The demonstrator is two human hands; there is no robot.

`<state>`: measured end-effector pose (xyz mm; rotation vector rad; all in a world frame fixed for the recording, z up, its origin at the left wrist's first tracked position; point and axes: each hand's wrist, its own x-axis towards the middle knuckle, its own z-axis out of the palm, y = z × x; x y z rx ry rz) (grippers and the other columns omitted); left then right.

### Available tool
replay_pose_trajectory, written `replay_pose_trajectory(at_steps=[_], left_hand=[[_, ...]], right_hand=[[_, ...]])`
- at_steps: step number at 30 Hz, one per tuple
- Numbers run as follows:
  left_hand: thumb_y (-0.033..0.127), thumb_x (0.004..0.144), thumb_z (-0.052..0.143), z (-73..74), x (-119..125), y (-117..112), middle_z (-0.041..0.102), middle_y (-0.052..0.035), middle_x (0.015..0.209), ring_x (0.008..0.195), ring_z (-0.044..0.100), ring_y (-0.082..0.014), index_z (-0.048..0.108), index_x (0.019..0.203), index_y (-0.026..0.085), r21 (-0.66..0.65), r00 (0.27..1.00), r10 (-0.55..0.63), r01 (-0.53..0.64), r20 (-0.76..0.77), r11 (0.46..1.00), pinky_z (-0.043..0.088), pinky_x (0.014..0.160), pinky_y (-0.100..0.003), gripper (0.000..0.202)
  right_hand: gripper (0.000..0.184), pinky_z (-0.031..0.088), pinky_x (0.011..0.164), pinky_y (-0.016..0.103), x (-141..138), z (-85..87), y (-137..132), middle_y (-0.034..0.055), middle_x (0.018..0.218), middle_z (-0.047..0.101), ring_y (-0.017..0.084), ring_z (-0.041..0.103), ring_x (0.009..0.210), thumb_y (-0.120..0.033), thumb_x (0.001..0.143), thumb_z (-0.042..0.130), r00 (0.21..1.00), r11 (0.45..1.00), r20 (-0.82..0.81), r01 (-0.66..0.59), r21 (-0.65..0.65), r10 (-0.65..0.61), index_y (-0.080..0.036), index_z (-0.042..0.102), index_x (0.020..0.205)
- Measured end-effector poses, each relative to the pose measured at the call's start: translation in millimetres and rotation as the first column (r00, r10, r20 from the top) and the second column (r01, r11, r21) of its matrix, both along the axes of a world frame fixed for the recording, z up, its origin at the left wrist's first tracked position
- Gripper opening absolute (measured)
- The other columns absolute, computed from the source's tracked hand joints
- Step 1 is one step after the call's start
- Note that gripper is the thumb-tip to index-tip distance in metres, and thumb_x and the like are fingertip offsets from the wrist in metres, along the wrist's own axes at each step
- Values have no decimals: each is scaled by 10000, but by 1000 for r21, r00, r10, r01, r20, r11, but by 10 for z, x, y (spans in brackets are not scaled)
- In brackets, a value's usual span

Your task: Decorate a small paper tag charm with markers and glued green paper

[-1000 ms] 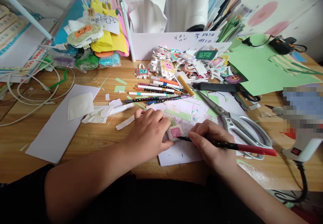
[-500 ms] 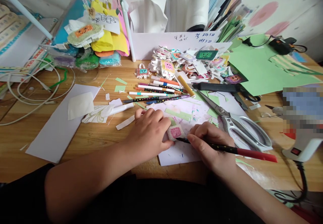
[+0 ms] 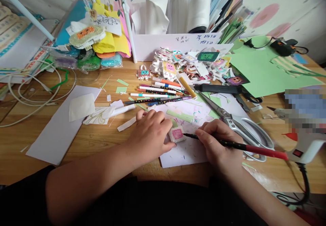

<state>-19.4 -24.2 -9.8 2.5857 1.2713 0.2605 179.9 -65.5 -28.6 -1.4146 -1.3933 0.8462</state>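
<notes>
My left hand (image 3: 149, 134) lies curled on the desk and pinches a small white foam piece with a pink square (image 3: 176, 134) against a scribbled white sheet (image 3: 188, 131). My right hand (image 3: 220, 144) is closed round a black and red marker pen (image 3: 244, 147). The pen's tip touches the right edge of the small piece. Several more pens (image 3: 158, 92) lie in a loose row just beyond my left hand.
Large scissors (image 3: 236, 124) lie right of my hands, a glue gun (image 3: 303, 149) at the right edge. A heap of small decorated foam pieces (image 3: 193, 64) sits before a white box (image 3: 178, 39). Green paper (image 3: 262, 70), white cable (image 3: 33, 90), white card (image 3: 61, 124).
My right hand and the pen have shifted slightly right and up, so the tip now meets the piece's right edge. My left hand stays put.
</notes>
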Motion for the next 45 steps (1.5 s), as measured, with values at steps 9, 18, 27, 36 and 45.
replay_pose_trajectory(at_steps=[9,18,27,36,45], left_hand=[[491,714,705,-6,-1,-5,580,-48,929,947,501,-267,573,844,195,-1,1000,1,-1,-13,1000,265,816,-432,349],[486,710,706,-12,3,13,581,-47,924,946,503,-268,576,842,198,5,1000,2,-2,-10,1000,263,812,-430,343],[472,733,673,-9,7,-5,571,-40,909,934,510,-271,573,830,204,33,1000,9,-9,-6,999,272,795,-433,302],[477,729,674,-9,6,-3,573,-42,913,940,510,-271,573,843,204,26,1000,8,-8,-7,1000,273,787,-428,313],[481,707,699,-6,2,3,573,-44,910,937,504,-271,571,833,201,25,1000,6,-6,-11,1000,270,787,-427,332]], right_hand=[[268,301,491,298,7,-26,-2,-41,539,451,133,403,511,-178,816,620,1000,1000,24,-12,8,12,-230,455,612],[272,314,504,297,-7,-20,-9,-48,544,437,131,415,521,-150,829,609,998,998,-51,-38,42,40,-232,450,625],[218,339,477,263,-164,42,30,-38,565,515,111,449,512,-222,827,630,984,991,125,-132,30,127,-218,499,653],[231,339,458,247,-172,81,38,-45,536,509,105,451,487,-228,822,619,978,994,188,-105,40,95,-215,491,631],[240,335,467,257,-152,67,29,-35,555,510,111,448,505,-233,826,613,980,994,171,-105,13,102,-216,474,632]])
